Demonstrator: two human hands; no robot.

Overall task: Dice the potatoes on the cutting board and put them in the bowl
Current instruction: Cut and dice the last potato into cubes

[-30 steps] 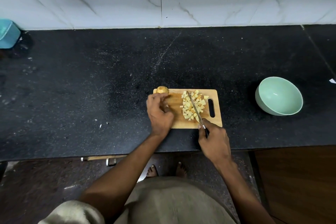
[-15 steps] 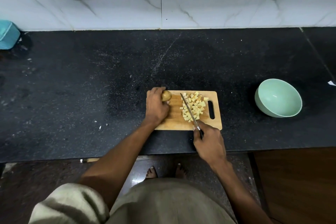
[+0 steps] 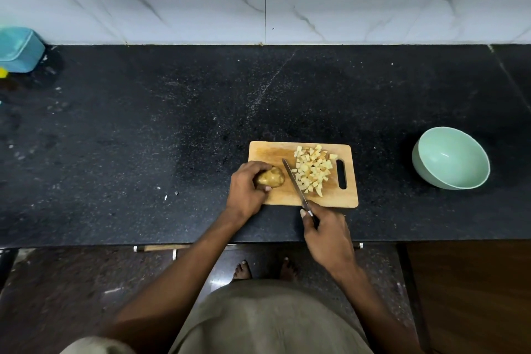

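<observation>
Left hand point(image 3: 245, 190) gripped whole potato point(image 3: 270, 177) steady on cutting board point(image 3: 270, 152); right hand point(image 3: 327, 234) clasped knife point(image 3: 294, 181), blade beside diced pile point(image 3: 313, 171), ready for slicing.

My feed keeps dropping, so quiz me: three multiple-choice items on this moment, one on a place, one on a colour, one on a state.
1. Where is the diced potato pile?
A. in the bowl
B. on the cutting board
C. on the bare counter

2. What colour is the bowl?
A. pale green
B. red
C. black

3. What does the left hand hold?
A. the knife
B. nothing
C. a whole potato

Key: 1 B, the cubes lie right of the knife blade on the board; 2 A, its inside is mint and holds nothing; 3 C, fingers curl round it, while the right hand grips the knife.
</observation>
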